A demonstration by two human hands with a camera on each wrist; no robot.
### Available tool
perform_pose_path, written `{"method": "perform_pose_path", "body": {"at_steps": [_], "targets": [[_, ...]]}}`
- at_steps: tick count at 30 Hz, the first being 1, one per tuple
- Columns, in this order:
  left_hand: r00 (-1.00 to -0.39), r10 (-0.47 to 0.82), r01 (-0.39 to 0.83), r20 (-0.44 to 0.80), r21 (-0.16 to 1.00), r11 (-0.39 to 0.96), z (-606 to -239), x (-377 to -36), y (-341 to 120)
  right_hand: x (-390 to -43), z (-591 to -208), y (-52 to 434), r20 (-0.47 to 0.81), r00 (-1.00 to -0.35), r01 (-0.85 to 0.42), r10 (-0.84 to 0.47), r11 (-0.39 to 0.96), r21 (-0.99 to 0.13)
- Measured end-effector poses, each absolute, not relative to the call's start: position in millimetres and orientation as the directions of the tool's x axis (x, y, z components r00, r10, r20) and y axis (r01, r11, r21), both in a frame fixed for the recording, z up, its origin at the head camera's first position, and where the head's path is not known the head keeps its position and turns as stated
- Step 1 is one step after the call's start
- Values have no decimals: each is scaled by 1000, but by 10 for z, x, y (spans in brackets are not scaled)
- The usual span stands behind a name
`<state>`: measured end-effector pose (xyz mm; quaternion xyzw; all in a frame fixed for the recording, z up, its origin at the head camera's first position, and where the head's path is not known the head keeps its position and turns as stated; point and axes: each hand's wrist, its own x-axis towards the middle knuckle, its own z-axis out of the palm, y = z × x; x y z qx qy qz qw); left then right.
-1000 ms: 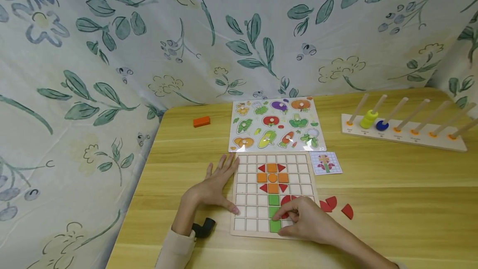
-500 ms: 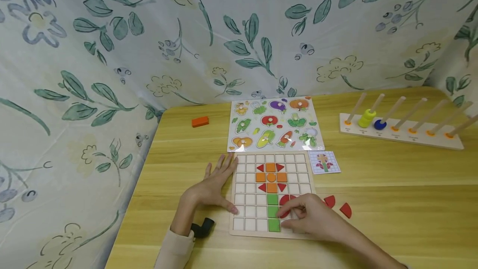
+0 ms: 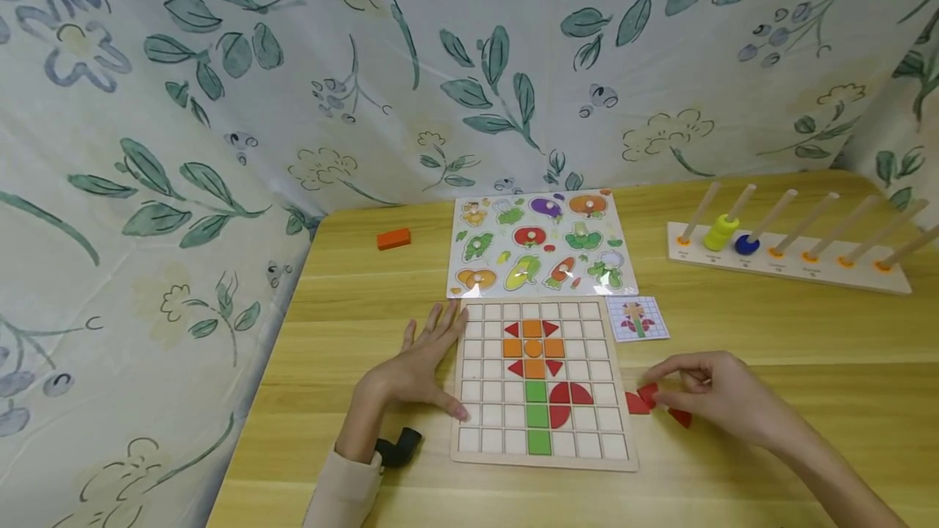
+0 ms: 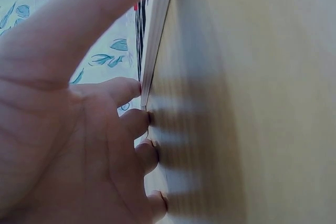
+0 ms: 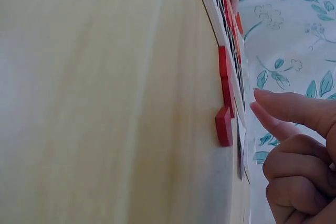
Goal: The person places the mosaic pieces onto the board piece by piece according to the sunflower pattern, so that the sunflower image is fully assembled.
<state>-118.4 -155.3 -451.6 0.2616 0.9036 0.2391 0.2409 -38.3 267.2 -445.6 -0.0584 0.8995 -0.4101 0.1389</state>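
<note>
Three loose red pieces sit on the table just right of the grid board, and the right hand has moved off the board to them, fingers loosely curled, holding nothing. Left hand stays flat against the board's left edge.

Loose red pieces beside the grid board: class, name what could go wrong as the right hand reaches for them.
The loose red pieces lie bunched together, so the right hand might nudge a neighbour while pinching one. The left hand only rests flat against the grid board; a bump could perhaps shift the board and unseat the green squares.
</note>
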Motion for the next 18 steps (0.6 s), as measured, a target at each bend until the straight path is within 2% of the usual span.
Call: {"method": "perform_pose_path", "body": {"at_steps": [7, 18], "targets": [[-747, 585, 354, -316, 556, 752, -4518, -1187, -1559, -393, -4502, 2822, -302, -946, 129, -115, 722, -680], [-750, 582, 353, -315, 552, 755, -4517, -1187, -1559, -393, -4548, 2737, -340, -921, 145, -191, 641, -753]]}}
